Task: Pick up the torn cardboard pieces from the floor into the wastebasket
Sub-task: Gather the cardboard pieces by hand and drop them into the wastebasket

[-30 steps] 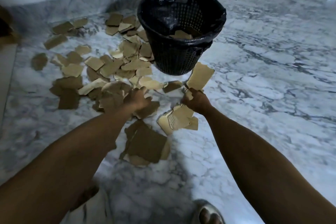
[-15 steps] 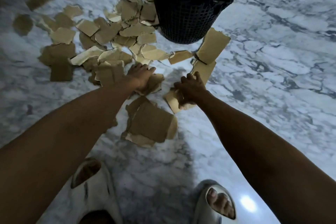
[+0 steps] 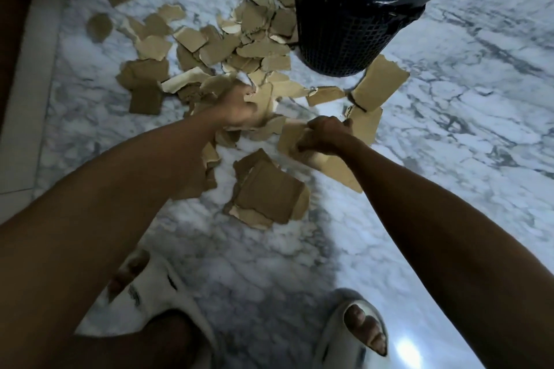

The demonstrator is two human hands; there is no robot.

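Observation:
Several torn brown cardboard pieces (image 3: 192, 39) lie scattered over the marble floor, left of and in front of a black mesh wastebasket (image 3: 353, 39) lined with a black bag. My left hand (image 3: 236, 108) grips a bunch of cardboard scraps just in front of the pile. My right hand (image 3: 323, 135) is curled around a large tan cardboard piece (image 3: 335, 165), slightly raised off the floor. A stack of bigger pieces (image 3: 266, 192) lies between my forearms. Two more large pieces (image 3: 380, 84) rest at the basket's base.
The floor is white and grey marble (image 3: 464, 129). My feet in pale slippers (image 3: 356, 329) stand at the bottom of the view. A lighter floor strip (image 3: 27, 129) and a dark edge run along the left side.
The view tilted further down and nearer the floor. My right hand closed around the large tan piece it was touching. My left hand gathered scraps into its grip.

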